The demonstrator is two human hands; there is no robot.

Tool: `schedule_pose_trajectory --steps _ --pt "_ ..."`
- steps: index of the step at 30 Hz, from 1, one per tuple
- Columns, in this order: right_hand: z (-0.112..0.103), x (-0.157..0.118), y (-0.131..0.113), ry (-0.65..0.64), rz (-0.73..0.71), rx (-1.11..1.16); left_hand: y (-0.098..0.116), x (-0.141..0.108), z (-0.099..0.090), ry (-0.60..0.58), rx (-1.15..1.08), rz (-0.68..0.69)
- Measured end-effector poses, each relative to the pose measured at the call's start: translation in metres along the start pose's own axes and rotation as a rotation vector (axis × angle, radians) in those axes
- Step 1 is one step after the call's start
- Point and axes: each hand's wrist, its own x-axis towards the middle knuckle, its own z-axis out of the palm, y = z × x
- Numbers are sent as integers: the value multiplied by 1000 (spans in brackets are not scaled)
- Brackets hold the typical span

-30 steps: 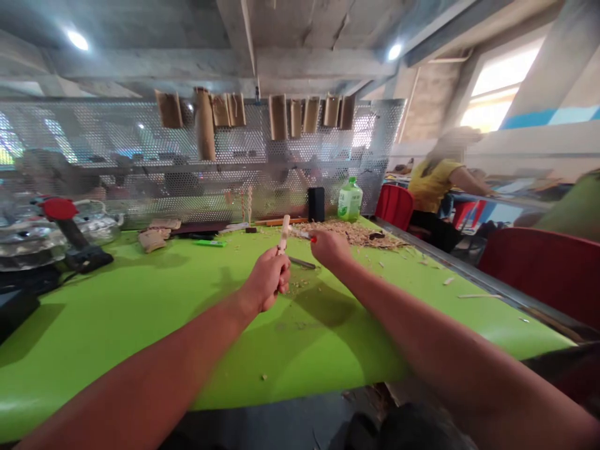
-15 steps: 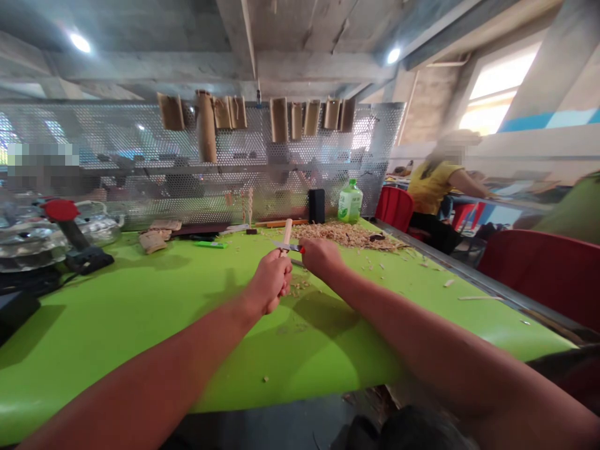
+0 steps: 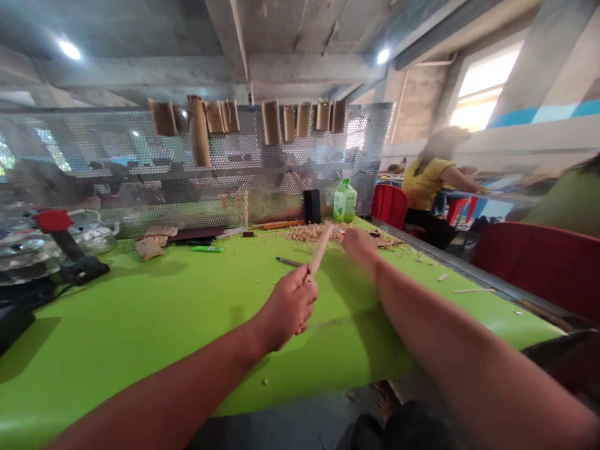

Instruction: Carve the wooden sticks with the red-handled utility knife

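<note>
Your left hand (image 3: 288,306) is clenched around a pale wooden stick (image 3: 320,251), which tilts up and right above the lime-green table (image 3: 140,337). Your right hand (image 3: 359,245) is curled just right of the stick's tip; you cannot tell whether it grasps anything. A slim metal tool (image 3: 288,261) lies left of the stick, before a pile of wood shavings (image 3: 309,234).

A perforated metal screen (image 3: 94,137) runs along the far edge of the workbench (image 3: 117,325), with bamboo pieces (image 3: 271,122) hanging from its top. In front of the screen, a pile of wood shavings (image 3: 312,234) lies on the bench, behind a slim metal tool (image 3: 288,261). Behind the pile stand a black block (image 3: 312,206) and, to its right, a plastic bottle (image 3: 345,201). Farther right, beyond the bench's edge, a person (image 3: 429,184) sits beside a chair (image 3: 389,205).
</note>
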Motion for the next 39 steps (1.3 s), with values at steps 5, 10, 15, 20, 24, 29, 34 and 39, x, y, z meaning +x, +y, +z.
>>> schedule_pose_trajectory --steps 5,10,15,20,24,29,34,39 --pt "1 7 -3 46 -16 197 -4 20 -23 140 -42 57" --pt "17 -14 -39 -88 -204 758 -12 36 -38 124 -3 19" --pt "22 -26 -42 -381 -260 1281 -13 31 -34 -33 124 -35" --pt "23 -31 -48 -408 -264 1331 -9 30 -34 -150 -39 -94" --pt "24 -31 -52 -320 -299 1208 -5 32 -35 -104 -144 -49" --pt "22 -33 -50 -52 -331 517 1 35 -41 58 -181 59" --pt "17 -56 -63 -33 -487 27 2 40 -48 156 -178 100" --pt "13 -72 -71 -49 -574 -119 0 45 -49 207 -175 94"
